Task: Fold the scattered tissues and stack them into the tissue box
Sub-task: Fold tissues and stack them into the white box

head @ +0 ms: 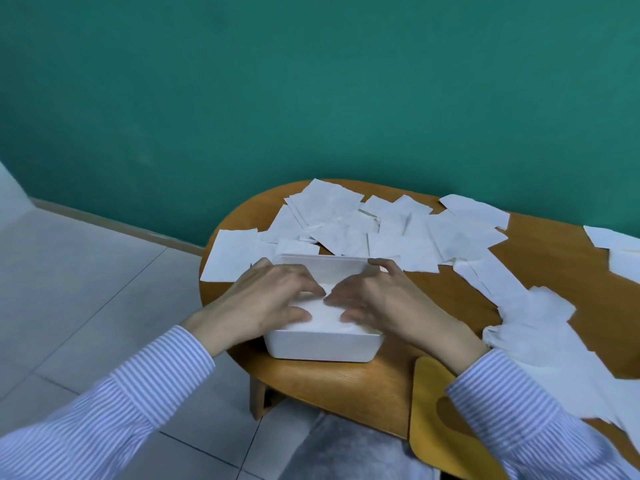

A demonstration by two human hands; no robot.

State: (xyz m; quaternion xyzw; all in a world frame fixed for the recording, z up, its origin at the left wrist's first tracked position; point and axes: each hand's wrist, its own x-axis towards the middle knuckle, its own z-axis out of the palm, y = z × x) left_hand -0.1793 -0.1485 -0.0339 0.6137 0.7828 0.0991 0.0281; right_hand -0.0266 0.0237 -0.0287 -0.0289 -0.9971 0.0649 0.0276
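A white tissue box [322, 348] stands open at the near left of the wooden table [346, 386]. Folded white tissues [325, 317] fill it to the rim. My left hand [273, 299] and my right hand [384, 303] lie flat on top of that stack, fingers straight and fingertips almost meeting in the middle. Several loose white tissues [381, 230] lie scattered across the table behind the box. A crumpled heap of tissues [540, 327] sits to the right of my right forearm.
A yellow flat object [436, 403] lies at the table's near edge under my right sleeve. The green wall rises behind the table. Pale floor tiles [86, 289] spread to the left, and the table's rounded left edge is close to the box.
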